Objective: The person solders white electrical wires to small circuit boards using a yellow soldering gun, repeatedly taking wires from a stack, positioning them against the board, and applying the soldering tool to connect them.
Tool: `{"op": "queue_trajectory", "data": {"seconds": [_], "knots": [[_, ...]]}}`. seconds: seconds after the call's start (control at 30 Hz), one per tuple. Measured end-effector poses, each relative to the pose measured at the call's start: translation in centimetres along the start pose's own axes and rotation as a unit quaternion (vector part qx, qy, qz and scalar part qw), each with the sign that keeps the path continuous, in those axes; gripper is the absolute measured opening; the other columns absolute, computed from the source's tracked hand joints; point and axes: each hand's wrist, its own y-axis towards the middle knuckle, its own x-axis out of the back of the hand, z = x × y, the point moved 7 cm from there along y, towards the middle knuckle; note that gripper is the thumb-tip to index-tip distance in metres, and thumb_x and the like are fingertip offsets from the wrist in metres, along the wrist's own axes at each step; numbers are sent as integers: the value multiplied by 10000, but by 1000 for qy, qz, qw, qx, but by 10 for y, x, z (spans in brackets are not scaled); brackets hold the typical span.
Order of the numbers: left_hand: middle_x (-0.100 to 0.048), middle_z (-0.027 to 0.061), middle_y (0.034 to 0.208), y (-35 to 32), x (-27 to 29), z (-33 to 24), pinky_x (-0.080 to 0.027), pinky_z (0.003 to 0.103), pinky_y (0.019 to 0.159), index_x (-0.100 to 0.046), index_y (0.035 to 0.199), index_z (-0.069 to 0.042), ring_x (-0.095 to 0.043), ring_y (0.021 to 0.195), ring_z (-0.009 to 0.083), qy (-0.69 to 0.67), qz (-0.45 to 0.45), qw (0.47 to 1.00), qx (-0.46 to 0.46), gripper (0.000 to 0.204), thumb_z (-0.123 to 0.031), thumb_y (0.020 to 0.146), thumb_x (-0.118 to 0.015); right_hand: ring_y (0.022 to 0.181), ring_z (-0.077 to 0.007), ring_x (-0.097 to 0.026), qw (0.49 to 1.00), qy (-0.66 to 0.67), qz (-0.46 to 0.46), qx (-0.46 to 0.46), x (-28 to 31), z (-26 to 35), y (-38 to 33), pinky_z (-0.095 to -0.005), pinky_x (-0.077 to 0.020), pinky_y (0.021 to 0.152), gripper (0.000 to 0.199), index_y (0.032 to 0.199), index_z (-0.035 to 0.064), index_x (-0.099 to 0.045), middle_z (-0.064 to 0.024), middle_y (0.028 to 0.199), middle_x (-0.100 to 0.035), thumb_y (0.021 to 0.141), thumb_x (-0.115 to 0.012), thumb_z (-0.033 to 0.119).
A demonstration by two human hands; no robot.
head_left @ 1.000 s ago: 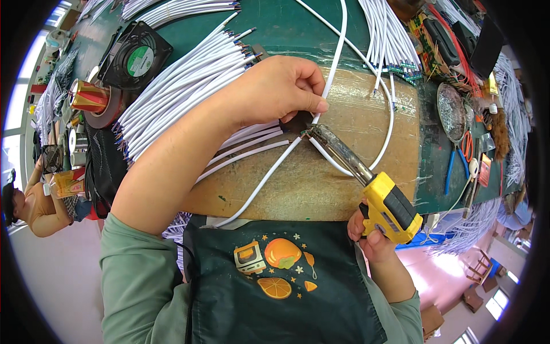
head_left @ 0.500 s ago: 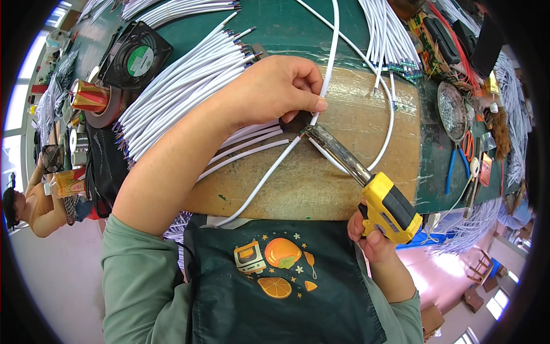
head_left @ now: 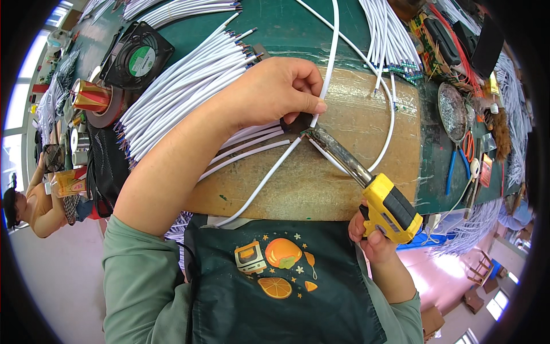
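My left hand point(head_left: 286, 92) pinches a white cable point(head_left: 330, 63) between thumb and fingertips, just above its lower end. That end meets the tip of another white cable point(head_left: 260, 186) over the brown work board point(head_left: 258, 200). In my right hand point(head_left: 372, 241) is a yellow and black soldering gun point(head_left: 392, 209), gripped by its handle at the board's near edge. Its metal barrel slants up and left, the tip at the cable ends. The joint itself is small and partly covered by the tip. A dark block behind the joint is mostly hidden by my left hand.
A bundle of white cables point(head_left: 183, 92) lies left of the board, another bundle point(head_left: 387, 37) behind it. A black fan point(head_left: 137, 57) and a solder reel point(head_left: 106, 114) stand at the left. Scissors point(head_left: 468, 146) and a round metal dish point(head_left: 451, 112) lie right. Another person point(head_left: 43, 209) is far left.
Almost nothing differs. Both hands, the soldering gun and the cables hold their places, with only a very slight shift of the view.
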Motion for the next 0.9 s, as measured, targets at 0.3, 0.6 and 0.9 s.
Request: {"op": "queue_trajectory", "data": {"seconds": [0.3,0.6,0.9], "knots": [[-644,45,743,0,-1,-1,-412,188,500,-583,876,-21,-535,574,64,-4,2,1000,0,119,-69,822,-677,578,-146,-481,1000,5,-9,12,0,2,0,-260,-388,510,753,1241,59,-450,-44,700,-495,691,-792,443],[-638,44,735,-1,-1,0,-408,191,495,-580,869,-25,-528,568,65,-12,7,1000,-2,119,-68,820,-680,577,-147,-476,1000,2,5,-18,0,-1,1,-261,-384,514,692,1150,42,-455,-47,706,-505,698,-789,446],[-640,46,730,1,0,0,-409,188,494,-578,871,-26,-530,563,66,-9,10,1000,-7,121,-71,824,-679,572,-147,-474,1000,-4,7,-11,2,0,1,-262,-384,510,703,1170,40,-456,-48,707,-504,705,-780,456]]}}
